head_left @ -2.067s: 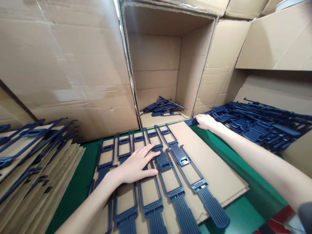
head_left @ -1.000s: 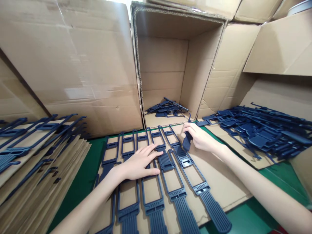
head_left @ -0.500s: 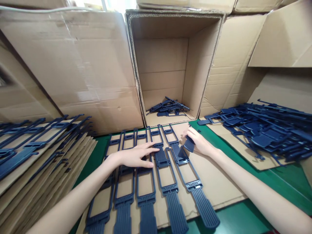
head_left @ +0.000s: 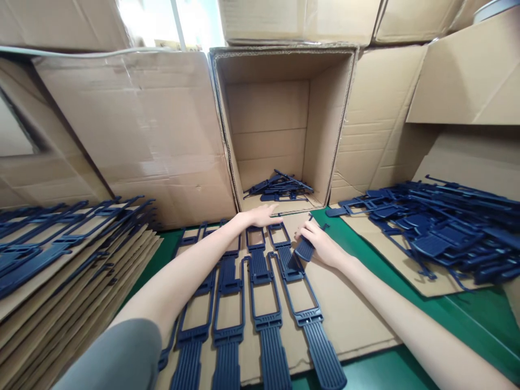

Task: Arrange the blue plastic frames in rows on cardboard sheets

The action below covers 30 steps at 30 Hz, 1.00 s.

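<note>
Several dark blue plastic frames with ribbed ends lie in rows on a cardboard sheet. My right hand is closed around another blue plastic part, held over the top of the rightmost row. Its lower end hangs close to the frame beneath. My left hand reaches across the rows to their far edge, fingers extended and holding nothing, just in front of the open box. My left forearm hides parts of the left rows.
An open cardboard box with a small pile of blue parts stands ahead. At right, a large heap of parts lies on cardboard. Layered cardboard sheets with frames are stacked left. The table is green.
My left hand has moved forward and right, from above the middle rows to their far edge. My right hand has shifted slightly left, still holding the part. The view has tilted up slightly.
</note>
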### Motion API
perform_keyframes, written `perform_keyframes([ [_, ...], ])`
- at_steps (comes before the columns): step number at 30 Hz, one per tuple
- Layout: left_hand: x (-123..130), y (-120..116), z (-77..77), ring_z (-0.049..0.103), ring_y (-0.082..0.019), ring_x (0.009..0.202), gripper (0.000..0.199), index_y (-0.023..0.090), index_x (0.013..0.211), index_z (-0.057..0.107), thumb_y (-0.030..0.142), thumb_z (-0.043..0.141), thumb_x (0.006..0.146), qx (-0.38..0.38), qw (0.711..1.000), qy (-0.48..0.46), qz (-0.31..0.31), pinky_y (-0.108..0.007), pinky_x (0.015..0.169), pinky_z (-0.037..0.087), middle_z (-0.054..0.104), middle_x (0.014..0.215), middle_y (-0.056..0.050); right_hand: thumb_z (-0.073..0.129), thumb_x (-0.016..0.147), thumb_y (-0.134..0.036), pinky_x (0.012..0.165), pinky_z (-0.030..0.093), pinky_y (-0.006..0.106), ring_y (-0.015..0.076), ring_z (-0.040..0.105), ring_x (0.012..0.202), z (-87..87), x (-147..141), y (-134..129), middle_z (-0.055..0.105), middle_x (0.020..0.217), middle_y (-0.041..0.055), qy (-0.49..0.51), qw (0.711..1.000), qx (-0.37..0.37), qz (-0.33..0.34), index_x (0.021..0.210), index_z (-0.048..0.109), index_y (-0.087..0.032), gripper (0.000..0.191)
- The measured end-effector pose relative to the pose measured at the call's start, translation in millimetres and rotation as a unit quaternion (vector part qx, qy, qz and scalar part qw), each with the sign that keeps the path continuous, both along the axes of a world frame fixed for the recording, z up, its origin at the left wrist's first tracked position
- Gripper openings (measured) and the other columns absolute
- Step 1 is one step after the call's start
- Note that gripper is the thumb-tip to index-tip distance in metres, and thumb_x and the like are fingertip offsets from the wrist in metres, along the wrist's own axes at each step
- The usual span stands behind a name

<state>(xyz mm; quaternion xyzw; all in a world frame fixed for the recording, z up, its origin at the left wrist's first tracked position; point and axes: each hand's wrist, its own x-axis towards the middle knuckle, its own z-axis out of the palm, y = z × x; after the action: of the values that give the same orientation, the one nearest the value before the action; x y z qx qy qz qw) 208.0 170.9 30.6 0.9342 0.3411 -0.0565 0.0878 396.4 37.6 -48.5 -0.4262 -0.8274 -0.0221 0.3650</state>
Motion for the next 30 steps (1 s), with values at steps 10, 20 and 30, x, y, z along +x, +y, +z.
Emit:
perform_keyframes([
  [10,4.2,11.2,-46.1,0.044,-0.034,0.124,0.072,0.013,0.139,0.035,0.064,0.036,0.087,0.048,0.998,-0.009,0.030,-0.042,0.100,0.033,0.050,0.133,-0.019,0.048,0.083,-0.007,0.075,0.043,0.033,0.0219,0.052,0.086,-0.7,-2.4,2.2,0.054,0.089,0.0072,0.004,1.000,0.005,0.010,0.086,0.055,-0.020,0.016],
  [20,-20.1,-10.5,-64.5,0.045,-0.031,0.119,0.068,0.016,0.142,0.033,0.062,0.028,0.092,0.118,0.989,-0.078,0.045,-0.040,0.098,0.034,0.050,0.125,-0.016,0.047,0.079,-0.001,0.076,0.043,0.031,0.0200,0.051,0.086,-12.9,-12.5,3.2,0.053,0.090,0.0058,-0.004,0.999,-0.005,0.040,0.086,0.055,-0.021,0.023],
  [30,-22.5,-17.9,-65.5,0.046,-0.030,0.117,0.066,0.017,0.139,0.039,0.062,0.028,0.091,0.127,0.984,-0.109,0.056,-0.040,0.097,0.036,0.052,0.122,-0.014,0.049,0.077,-0.001,0.076,0.044,0.034,0.0219,0.052,0.088,-14.6,-13.8,4.0,0.054,0.091,0.0066,-0.016,0.999,-0.009,0.035,0.087,0.056,-0.022,0.024],
])
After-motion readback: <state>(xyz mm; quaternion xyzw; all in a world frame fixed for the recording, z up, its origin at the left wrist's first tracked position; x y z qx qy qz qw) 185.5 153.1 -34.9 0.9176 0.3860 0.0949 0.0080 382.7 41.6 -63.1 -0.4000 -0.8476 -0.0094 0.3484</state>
